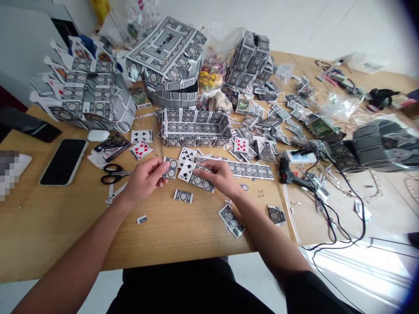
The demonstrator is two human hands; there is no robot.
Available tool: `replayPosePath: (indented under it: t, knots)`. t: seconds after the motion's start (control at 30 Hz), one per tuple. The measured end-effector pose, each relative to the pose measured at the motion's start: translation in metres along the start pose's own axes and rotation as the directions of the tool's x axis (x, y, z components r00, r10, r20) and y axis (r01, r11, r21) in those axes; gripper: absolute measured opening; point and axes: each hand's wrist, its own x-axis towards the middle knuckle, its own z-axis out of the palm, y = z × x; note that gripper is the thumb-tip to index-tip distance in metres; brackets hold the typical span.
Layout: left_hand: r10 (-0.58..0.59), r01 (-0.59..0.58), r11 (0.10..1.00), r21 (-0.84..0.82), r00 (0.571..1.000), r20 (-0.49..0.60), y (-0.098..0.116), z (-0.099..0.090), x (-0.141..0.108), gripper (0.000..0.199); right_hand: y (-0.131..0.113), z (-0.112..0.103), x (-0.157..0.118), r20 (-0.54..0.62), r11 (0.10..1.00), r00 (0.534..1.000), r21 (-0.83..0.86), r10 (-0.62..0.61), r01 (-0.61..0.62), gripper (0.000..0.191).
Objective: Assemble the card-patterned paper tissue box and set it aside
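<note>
Wood table [49, 218], card strip [205, 183] under R hand [219, 174], slanting

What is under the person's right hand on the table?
The right hand lies over a strip of patterned playing-card backs; whatever is directly beneath the palm is covered and cannot be seen.

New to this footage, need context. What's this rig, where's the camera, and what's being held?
There's no machine: these are a person's two bare hands, filmed by one camera worn on the head, looking forward and down. The left hand holds a cut strip of playing card. The right hand rests on another strip beside a spade card. The wooden table also carries scissors, a phone and boxes built from card pieces.
</note>
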Motion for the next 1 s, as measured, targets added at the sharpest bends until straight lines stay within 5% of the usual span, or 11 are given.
replayPosePath:
  t: [1.0]
  knots:
    - [0.014,-0.014,0.997,-0.082,1.0,0.004,-0.0002,0.0043,-0.0022,0.044,-0.002,0.003,-0.0014,-0.041,0.998,0.999,-0.06,-0.014,0.011,0.038]
